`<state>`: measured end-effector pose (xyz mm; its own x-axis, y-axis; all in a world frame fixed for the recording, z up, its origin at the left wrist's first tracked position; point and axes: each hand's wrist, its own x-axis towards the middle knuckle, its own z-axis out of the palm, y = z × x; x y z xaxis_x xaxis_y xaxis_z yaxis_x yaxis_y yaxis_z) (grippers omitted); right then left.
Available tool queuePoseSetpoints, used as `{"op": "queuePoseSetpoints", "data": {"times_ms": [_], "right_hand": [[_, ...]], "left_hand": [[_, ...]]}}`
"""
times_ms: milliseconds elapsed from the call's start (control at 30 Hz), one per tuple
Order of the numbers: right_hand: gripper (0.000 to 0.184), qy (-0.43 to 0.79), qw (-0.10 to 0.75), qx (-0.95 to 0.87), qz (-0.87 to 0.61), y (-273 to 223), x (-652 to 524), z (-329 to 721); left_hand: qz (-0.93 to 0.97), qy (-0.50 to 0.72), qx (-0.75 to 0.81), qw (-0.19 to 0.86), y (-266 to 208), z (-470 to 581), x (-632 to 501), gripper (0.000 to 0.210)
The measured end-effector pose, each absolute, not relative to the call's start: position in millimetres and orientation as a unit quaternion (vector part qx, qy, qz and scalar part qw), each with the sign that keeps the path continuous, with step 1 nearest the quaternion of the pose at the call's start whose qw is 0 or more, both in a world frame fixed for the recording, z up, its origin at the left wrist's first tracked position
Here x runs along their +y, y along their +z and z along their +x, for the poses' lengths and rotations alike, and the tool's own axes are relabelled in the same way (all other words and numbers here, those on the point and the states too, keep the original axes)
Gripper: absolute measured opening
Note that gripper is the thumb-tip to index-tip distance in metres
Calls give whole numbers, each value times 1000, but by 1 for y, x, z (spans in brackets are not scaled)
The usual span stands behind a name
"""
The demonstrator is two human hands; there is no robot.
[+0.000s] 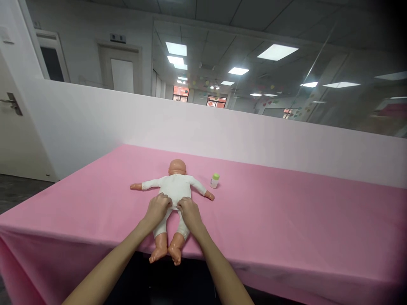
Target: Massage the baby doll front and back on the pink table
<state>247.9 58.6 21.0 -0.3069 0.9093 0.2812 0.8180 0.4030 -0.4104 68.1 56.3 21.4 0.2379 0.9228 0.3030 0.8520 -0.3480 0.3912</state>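
Both forearms reach up from the lower edge of the frame, converging at lower centre; the left hand (158, 206) and the right hand (190, 208) sit knuckles up, fingers curled closed on the white cloth at the hips of the doll (174, 188); the doll lies flat at centre on the pink-covered worktop (286, 220), arms spread, legs slightly parted, feet at the near edge; head bald, limbs tan and glossy, suit white; a green-capped bottle (215, 181) stands near its arm, right of centre.
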Motion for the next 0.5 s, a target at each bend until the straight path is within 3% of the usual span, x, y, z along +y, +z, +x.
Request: {"op": "queuePoseSetpoints", "data": {"times_ms": [133,233,367,500], "right_hand": [[22,130,291,-796,-515,11,63,248],[19,219,404,-751,-474,18,71,258],[39,279,519,-613,-526,20,90,276],[60,359,516,-572,-528,10,111,283]], "left_hand": [[788,274,545,84,18,66,63,24],[782,323,509,161,31,55,79,27],[715,410,540,171,50,52,112,28],[678,442,572,134,55,68,146,43]]}}
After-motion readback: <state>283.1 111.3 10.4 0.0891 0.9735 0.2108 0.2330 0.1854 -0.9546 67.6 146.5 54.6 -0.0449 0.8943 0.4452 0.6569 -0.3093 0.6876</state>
